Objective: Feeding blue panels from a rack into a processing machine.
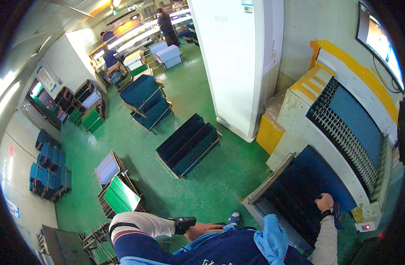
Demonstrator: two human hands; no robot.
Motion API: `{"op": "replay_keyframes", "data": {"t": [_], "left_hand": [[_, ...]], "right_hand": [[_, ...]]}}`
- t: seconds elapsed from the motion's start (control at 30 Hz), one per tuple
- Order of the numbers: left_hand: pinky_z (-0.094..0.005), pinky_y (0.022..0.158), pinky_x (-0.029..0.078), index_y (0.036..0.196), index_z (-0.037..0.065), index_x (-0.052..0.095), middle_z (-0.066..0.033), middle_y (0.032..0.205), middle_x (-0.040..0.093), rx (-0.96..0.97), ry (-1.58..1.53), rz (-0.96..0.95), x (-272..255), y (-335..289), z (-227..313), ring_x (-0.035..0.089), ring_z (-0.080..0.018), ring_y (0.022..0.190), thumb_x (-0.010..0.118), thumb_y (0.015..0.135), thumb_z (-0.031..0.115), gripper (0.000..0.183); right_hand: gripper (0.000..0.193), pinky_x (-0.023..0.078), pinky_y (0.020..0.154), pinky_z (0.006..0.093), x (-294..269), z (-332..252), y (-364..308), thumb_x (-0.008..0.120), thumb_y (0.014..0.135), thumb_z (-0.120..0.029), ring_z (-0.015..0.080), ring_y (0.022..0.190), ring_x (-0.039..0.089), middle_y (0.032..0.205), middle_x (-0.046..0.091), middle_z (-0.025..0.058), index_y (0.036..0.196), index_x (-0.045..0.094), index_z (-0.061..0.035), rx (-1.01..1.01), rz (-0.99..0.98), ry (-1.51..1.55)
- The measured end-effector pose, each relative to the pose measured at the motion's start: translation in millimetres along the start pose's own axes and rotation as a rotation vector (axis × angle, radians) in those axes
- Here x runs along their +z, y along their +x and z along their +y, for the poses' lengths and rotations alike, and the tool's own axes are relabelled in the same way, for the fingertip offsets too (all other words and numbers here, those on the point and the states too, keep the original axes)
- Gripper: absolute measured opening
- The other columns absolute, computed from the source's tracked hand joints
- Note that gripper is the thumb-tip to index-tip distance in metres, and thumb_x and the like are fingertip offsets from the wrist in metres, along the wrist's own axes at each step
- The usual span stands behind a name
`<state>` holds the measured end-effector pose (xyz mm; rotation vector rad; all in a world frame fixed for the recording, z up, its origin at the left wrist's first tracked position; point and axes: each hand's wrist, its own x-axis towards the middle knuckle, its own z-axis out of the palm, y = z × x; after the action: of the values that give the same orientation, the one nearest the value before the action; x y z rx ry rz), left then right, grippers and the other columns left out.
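My right hand (325,202), with a dark band at the wrist, is closed at the upper edge of the dark blue panels (295,194). Its curled fingers seem to pinch one panel's edge, though the fingertips are partly hidden. These thin panels stand close together in a metal-framed rack (260,184) at my right side. In front of my body, my left hand (205,229) lies with its fingers stretched out and pressed near my clothing, holding nothing that I can see. A black box-shaped device (184,224) is strapped at that wrist.
Beside the rack stands a machine with rows of rollers (344,139) and a blue panel (357,115) on it. A tall white cabinet (235,62) is ahead. Racks of dark panels (189,145) and a green-panel rack (121,194) stand on the green floor. Co-workers (166,27) are far back.
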<state>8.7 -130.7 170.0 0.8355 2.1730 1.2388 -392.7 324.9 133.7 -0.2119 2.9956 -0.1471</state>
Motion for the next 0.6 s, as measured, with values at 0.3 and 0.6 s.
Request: {"op": "replay_keyframes", "data": {"t": [0.3,0.6], "left_hand": [[-0.0463,0.115,0.023,0.148,0.006,0.013,-0.0239,0.151,0.015,-0.045,-0.037,0.001,-4.6,-2.5,2.7,0.018,-0.0399,0.141,0.072,0.07,0.042,0.104],[-0.0468,0.116,0.022,0.148,0.005,0.014,-0.0245,0.151,0.014,-0.006,-0.06,0.009,-8.4,-3.0,4.7,0.018,-0.0397,0.141,0.078,0.061,0.041,0.114]], "right_hand": [[0.054,0.047,0.091,0.0418,-4.3,-1.5,2.6,0.081,0.062,-0.027,0.034,0.105,0.06,0.111,0.065,0.0183,0.107,0.067,-0.0016,0.001,-0.079,0.023],[0.056,0.046,0.093,0.0418,-7.5,-5.1,0.0,0.081,0.062,-0.027,0.0346,0.108,0.058,0.114,0.063,0.0189,0.109,0.066,-0.0009,0.0,-0.097,0.02]]}}
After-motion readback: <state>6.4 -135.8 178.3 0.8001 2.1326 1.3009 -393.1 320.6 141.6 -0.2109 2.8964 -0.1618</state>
